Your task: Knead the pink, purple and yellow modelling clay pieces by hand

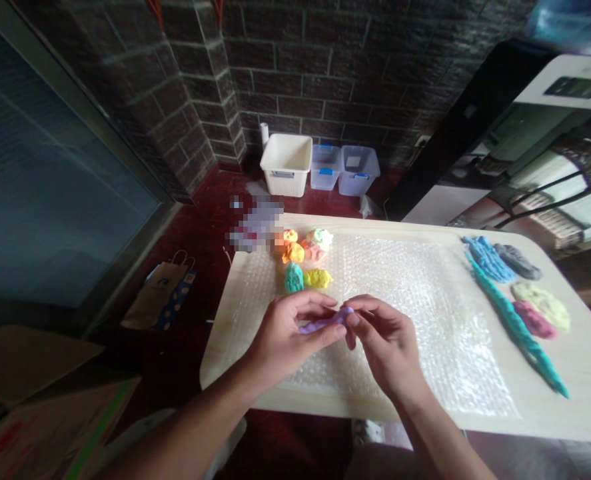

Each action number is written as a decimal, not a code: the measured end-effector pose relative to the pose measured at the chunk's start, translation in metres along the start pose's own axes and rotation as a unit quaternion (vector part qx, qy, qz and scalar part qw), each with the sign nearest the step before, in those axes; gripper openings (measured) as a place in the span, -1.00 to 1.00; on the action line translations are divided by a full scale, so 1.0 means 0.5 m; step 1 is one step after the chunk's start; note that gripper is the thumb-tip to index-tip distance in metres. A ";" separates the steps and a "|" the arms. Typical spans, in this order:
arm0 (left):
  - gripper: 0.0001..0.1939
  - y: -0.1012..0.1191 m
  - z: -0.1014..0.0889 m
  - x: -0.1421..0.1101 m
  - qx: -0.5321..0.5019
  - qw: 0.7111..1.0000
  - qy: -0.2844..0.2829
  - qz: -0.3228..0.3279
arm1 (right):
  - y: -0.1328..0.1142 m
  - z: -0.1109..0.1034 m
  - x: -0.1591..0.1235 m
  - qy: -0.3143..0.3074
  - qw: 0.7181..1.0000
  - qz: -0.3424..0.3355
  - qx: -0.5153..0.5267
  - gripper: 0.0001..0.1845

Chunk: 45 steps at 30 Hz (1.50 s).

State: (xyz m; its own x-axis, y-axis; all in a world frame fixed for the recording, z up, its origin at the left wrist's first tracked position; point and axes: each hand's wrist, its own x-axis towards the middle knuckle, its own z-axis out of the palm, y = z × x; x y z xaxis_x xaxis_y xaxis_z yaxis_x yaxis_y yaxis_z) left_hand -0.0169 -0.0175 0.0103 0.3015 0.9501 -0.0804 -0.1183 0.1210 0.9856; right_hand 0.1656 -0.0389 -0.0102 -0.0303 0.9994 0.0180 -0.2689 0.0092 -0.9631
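Note:
A small strip of purple modelling clay [320, 325] is held between both hands above the bubble wrap. My left hand [295, 327] is closed round its left part, thumb in front. My right hand [382, 333] pinches the clay's right end between thumb and fingers. Just beyond my left hand lie a teal clay lump [294, 278] and a yellow one [318, 278]. Farther back sit an orange lump [292, 253], a salmon-pink lump [314, 251] and a pale green lump [321, 237].
Bubble wrap [400, 280] covers much of the wooden table [475, 427]. On the right lie a long teal clay roll [518, 327] and blue [490, 259], grey [518, 261], pale yellow [542, 303] and pink lumps [535, 320]. Storage bins [286, 183] stand by the wall; a paper bag [152, 293] is left.

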 end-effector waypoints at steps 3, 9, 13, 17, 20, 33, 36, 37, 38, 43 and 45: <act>-0.82 0.000 -0.001 -0.002 0.082 0.996 0.006 0.019 | 0.001 -0.005 0.001 0.001 1.000 0.006 0.009 -0.85; -0.92 0.011 -0.003 -0.008 0.239 0.962 0.020 0.131 | -0.021 -0.007 0.009 -0.043 0.995 -0.057 -0.071 -0.88; -0.87 0.015 -0.016 -0.004 0.313 0.930 0.020 0.191 | -0.028 -0.009 0.011 -0.047 0.993 -0.060 -0.091 -0.89; -0.90 0.007 -0.032 0.001 0.365 0.898 0.002 0.247 | -0.028 -0.010 0.013 -0.050 0.992 -0.069 -0.089 -0.92; -0.93 0.000 -0.037 0.000 0.395 0.875 -0.009 0.278 | -0.027 -0.011 0.013 -0.063 0.990 -0.074 -0.101 -0.84; -0.89 0.014 -0.035 -0.002 0.447 0.834 -0.032 0.321 | -0.026 -0.010 0.011 -0.098 0.982 -0.068 -0.144 -0.92; -0.87 0.013 -0.035 -0.002 0.450 0.829 -0.032 0.329 | -0.023 -0.014 0.010 -0.107 0.980 -0.068 -0.151 -0.92; -0.87 0.013 -0.035 -0.002 0.452 0.829 -0.033 0.329 | -0.022 -0.016 0.010 -0.109 0.979 -0.071 -0.156 -0.91; -0.86 0.013 -0.035 -0.002 0.454 0.828 -0.034 0.327 | -0.021 -0.018 0.009 -0.110 0.978 -0.074 -0.163 -0.90; -0.87 0.012 -0.039 -0.002 0.463 0.827 -0.041 0.318 | -0.020 -0.020 0.010 -0.116 0.971 -0.091 -0.190 -0.90; -0.89 0.012 -0.039 -0.002 0.460 0.828 -0.046 0.316 | -0.020 -0.017 0.010 -0.111 0.974 -0.083 -0.179 -0.94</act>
State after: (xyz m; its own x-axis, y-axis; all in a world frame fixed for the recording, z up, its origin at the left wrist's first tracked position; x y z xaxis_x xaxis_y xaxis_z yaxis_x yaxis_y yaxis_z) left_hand -0.0362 -0.0120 0.0133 0.5301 0.7090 0.4651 0.4784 -0.7030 0.5262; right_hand 0.1765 -0.0338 -0.0031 -0.2341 0.9514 0.2000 0.0640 0.2203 -0.9733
